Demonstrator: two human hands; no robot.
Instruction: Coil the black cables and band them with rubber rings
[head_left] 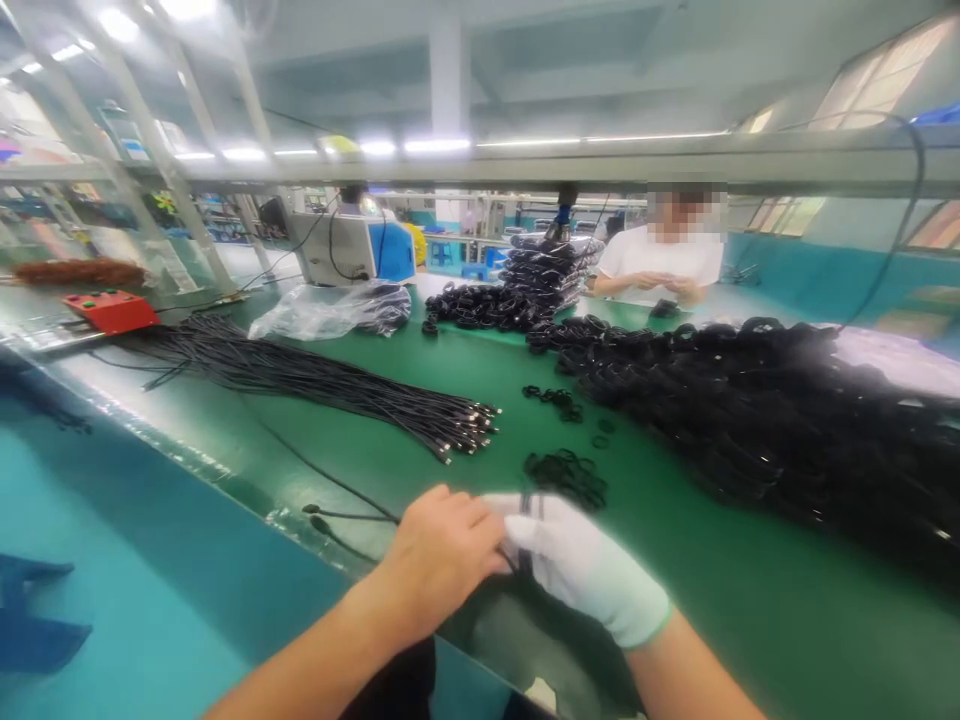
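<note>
Near the front edge of the green table, my bare left hand [448, 555] is closed around a black cable [352, 492], whose ends trail off to the left. My right hand [577, 560], in a white glove, touches the left one. Its fingers are bent around black cable loops [526, 535] that stand between the two hands. Just beyond the gloved hand lies a small heap of black bands [566, 477], with more small rings [555, 398] behind it. A long bundle of straight black cables [322, 380] with metal plugs lies to the left.
A big pile of coiled black cables [720, 410] covers the right side. Clear plastic bags [330, 310], a red box with buttons [112, 311] and a blue-and-white machine [352, 248] stand farther back. A person in a white shirt [660, 262] sits across the table.
</note>
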